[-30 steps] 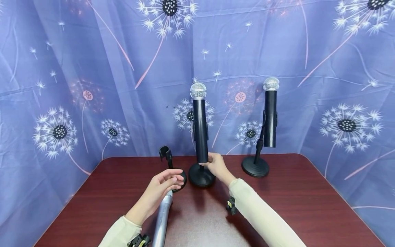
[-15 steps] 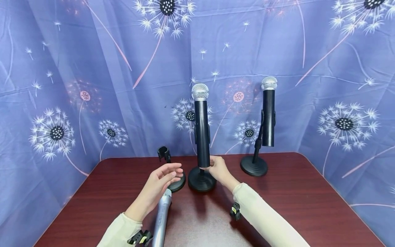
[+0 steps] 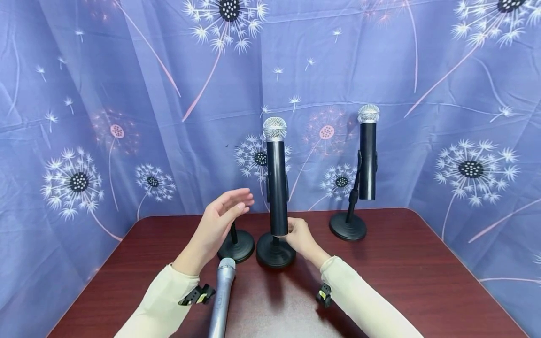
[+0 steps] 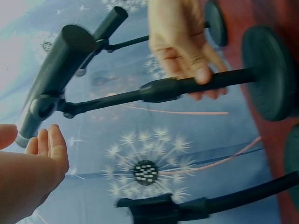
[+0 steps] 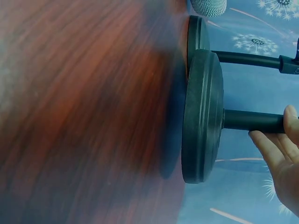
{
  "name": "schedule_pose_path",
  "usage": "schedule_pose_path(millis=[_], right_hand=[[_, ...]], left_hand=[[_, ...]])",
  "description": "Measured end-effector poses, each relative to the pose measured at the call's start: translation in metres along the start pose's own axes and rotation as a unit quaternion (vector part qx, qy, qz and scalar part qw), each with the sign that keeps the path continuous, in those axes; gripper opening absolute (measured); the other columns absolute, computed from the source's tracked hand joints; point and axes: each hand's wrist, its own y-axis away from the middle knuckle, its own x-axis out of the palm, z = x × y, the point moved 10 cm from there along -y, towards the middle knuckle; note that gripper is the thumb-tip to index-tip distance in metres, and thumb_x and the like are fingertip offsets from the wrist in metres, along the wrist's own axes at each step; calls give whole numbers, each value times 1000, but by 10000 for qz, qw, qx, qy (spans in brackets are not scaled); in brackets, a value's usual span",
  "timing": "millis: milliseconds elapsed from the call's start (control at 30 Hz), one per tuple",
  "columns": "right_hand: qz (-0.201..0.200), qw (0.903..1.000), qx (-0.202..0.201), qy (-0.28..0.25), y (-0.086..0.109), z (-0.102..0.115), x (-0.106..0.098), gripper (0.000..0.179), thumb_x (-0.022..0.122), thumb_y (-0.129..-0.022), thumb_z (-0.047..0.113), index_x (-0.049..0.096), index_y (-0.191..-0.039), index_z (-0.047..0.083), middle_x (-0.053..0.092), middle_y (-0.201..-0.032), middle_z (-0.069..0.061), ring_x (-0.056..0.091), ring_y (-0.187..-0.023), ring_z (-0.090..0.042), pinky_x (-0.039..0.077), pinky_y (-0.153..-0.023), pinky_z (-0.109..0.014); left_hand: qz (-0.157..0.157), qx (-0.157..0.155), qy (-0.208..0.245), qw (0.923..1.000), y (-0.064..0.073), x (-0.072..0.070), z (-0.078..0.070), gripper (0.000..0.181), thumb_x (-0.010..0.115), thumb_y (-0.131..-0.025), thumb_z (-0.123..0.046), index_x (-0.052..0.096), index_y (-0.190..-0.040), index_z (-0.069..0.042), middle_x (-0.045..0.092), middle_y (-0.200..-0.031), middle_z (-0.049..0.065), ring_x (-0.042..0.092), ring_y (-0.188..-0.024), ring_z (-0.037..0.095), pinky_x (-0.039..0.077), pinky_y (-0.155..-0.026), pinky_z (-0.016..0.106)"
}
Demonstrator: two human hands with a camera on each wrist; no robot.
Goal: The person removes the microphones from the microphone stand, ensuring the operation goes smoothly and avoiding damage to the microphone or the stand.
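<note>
In the head view a black microphone (image 3: 277,188) with a silver mesh head sits upright in the clip of the middle stand (image 3: 275,253). My right hand (image 3: 302,239) grips that stand's pole just above its round base, as the left wrist view also shows with the right hand (image 4: 180,42) round the pole (image 4: 159,89). Whether the base touches the table is unclear. My left hand (image 3: 215,225), fingers loosely extended, hovers left of the microphone and holds nothing. It hides the clip of the left stand (image 3: 237,246), which appears in the left wrist view as an unfilled clip (image 4: 154,207).
A silver microphone (image 3: 222,295) lies on the dark red table (image 3: 169,239) in front of the left stand. Another black microphone (image 3: 368,159) stands in its own stand (image 3: 348,226) at the right. A blue dandelion-print curtain (image 3: 203,141) hangs behind the table.
My right hand has brought the middle stand and its microphone slightly nearer to me. The left hand has risen, now covering the left stand's clip.
</note>
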Motion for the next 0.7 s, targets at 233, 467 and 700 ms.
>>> schedule_pose_path(millis=[233,467,700], right_hand=[[-35,9998,-186,11,5,3,1,21,70,-75,-15,69,-95,-9,71,-86,-20,68,-79,-18,55,-72,-27],[40,9995,-321,47,14,21,4,20,65,-74,-19,69,-92,-10,71,-82,-20,68,-76,-16,50,-67,-19],[160,9985,-520,65,24,48,8,14,62,-74,-18,68,-86,-12,69,-77,-24,58,-66,-2,44,-63,-15]], left_hand=[[112,95,-291,9995,-19,11,-19,42,57,-97,-14,48,-138,-7,54,-134,11,50,-126,20,35,-109,35],[178,131,-431,9988,-36,24,-25,48,60,-96,-18,46,-141,-12,52,-138,6,48,-128,18,35,-108,39],[79,31,-586,9982,-44,31,-25,51,64,-93,-19,46,-141,-13,53,-137,4,50,-125,15,36,-107,40]])
